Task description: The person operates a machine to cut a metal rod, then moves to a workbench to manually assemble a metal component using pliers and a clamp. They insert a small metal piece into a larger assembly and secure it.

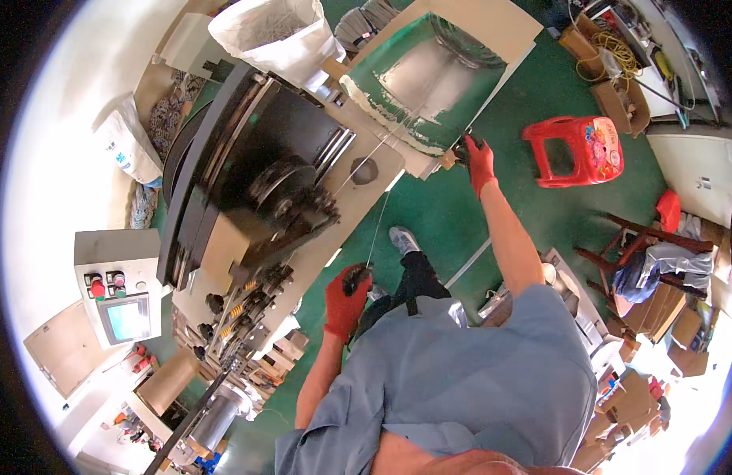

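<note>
My left hand (348, 297), in a red glove with a dark palm, is closed beside the machine's near edge. A thin wire (377, 226) runs from its fingers up toward the machine bed. My right hand (477, 162), gloved the same way, reaches out to the near right corner of a green-and-bare-metal chute (441, 79). Its fingers are curled there, and what they grip is too small to make out. Left of both hands stands the machine with a large black wheel (279, 119) and a dark spindle (291, 194), blurred at its end.
A red plastic stool (576, 150) stands on the green floor to the right. A white sack (275, 36) sits behind the machine. At left is a control box (116, 289) with buttons and a lit screen. A wooden chair (651, 261) holding clothes is at far right.
</note>
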A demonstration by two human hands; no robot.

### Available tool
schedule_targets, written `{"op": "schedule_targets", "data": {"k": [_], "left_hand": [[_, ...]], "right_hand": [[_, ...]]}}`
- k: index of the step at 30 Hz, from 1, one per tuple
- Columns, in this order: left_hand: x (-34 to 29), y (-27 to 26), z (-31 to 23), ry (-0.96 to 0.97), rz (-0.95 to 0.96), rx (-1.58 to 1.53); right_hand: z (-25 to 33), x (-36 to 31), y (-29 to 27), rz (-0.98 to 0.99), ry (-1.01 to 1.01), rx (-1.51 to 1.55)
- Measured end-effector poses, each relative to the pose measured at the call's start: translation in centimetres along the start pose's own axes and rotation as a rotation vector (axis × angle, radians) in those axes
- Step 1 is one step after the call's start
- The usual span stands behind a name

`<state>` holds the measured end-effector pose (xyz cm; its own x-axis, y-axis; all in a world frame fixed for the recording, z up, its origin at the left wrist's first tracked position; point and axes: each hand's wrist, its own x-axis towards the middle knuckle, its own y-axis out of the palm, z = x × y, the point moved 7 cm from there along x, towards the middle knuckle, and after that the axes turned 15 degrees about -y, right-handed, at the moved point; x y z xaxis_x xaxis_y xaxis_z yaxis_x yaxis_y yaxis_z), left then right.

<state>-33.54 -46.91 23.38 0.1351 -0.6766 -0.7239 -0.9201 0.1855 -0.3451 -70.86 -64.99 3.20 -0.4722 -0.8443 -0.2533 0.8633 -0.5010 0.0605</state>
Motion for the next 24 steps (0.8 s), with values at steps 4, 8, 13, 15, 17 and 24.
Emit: {"op": "schedule_targets", "data": {"k": [4,8,13,15,17,24], "left_hand": [[1.0,0.6,0.1,0.063,0.002,-0.035],[0.6,1.2,-1.0,0.096,0.051,-0.107],[0.9,1.6,-0.8,0.122,0.047,-0.047],[0.5,1.4,-1.1,0.143,0.026,0.01],[0.1,1.1,-1.4,0.188,-0.017,0.1],[-0.9,0.4,-1.0,0.276,-0.096,0.142]], "right_hand": [[2.8,-7.5,0.2,-0.005,-0.116,-0.018],[1.5,-17.5,4.6,0.379,0.294,0.123],[6.2,-25.5,10.9,0.81,0.327,0.278],[6.1,-25.2,11.3,0.797,0.326,0.163],[6.2,-24.9,11.4,0.775,0.321,0.12],[6.2,-24.5,11.1,0.708,0.269,0.132]]}}
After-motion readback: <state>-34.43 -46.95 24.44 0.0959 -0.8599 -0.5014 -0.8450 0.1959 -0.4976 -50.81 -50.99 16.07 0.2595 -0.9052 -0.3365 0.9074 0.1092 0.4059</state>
